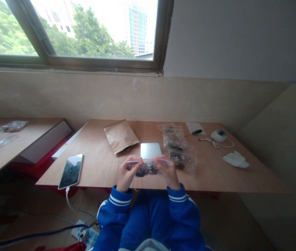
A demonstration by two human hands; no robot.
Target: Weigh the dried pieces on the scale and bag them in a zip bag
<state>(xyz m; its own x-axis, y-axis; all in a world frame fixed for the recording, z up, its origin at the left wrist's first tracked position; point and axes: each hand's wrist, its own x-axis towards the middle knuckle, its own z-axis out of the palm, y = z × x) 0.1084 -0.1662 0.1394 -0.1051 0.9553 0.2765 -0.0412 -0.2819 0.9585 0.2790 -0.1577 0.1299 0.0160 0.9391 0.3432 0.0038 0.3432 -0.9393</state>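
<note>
Between my two hands is a clear zip-lock bag [149, 169] with dark and brown pieces in it. My left hand [127, 171] pinches the left end of its top seal. At the right end of the seal, my right hand [168, 169] is closed on the same bag. Just beyond the bag lies a flat silver-topped device [151, 150], its near edge hidden by the bag. Right of it, several more clear zip-lock bags [187, 161] with dark contents overlap in a row. A brown paper pouch [121, 136] lies to the left, its mouth partly open.
A phone [71, 170] with a charging cable lies at the table's left edge. Toward the right are a green-handled screwdriver [197, 132], a white dome camera [219, 135] with a cable and a crumpled white tissue [236, 159]. A second table [30, 143] stands on the left.
</note>
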